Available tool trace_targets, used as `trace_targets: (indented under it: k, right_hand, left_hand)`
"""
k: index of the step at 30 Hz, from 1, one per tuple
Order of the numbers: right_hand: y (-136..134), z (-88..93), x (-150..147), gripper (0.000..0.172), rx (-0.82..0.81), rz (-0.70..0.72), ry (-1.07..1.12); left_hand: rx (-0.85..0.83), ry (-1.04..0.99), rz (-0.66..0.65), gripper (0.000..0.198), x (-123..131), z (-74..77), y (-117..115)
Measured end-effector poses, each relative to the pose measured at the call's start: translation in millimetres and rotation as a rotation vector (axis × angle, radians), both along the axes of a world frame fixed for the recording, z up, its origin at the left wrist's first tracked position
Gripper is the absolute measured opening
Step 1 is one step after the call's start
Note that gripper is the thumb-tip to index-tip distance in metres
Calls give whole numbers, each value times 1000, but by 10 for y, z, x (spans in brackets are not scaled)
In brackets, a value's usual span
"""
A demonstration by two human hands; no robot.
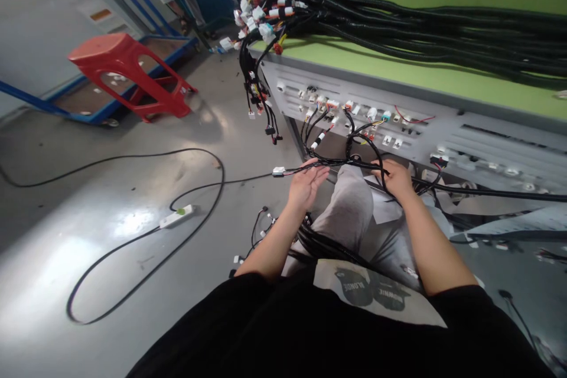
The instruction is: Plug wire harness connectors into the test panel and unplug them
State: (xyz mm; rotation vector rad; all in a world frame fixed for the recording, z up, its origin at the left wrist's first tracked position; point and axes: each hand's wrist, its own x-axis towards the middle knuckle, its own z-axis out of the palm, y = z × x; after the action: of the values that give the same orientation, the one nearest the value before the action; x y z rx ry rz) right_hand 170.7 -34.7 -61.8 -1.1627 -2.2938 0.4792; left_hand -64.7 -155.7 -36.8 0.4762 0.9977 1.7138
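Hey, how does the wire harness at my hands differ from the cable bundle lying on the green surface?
The wire harness is slim, while the cable bundle is much thicker, with many cables side by side. The wire harness has branches running up to the gray panel; the cable bundle lies on the green surface, its connectors clustered at one end. Both are mostly black.

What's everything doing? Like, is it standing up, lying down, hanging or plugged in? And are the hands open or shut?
Left hand: open, palm showing
Right hand: fingers bent at the black wires; grip partly hidden
Black wires: some ends in the grey panel
Thick bundle: lying on the green bench
Red stool: upright
Power strip: lying on the floor
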Motion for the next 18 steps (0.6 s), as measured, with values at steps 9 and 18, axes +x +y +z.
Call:
trace_targets:
  k: [9, 18]
  right_hand:
    - [-29, 20, 1, 31, -1, -2, 7]
    - [-48, 90, 7, 31, -47, 15, -32]
  left_hand:
    - [26, -90, 44, 20, 50, -21, 125]
    - [-101, -8, 156, 20, 109, 167, 234]
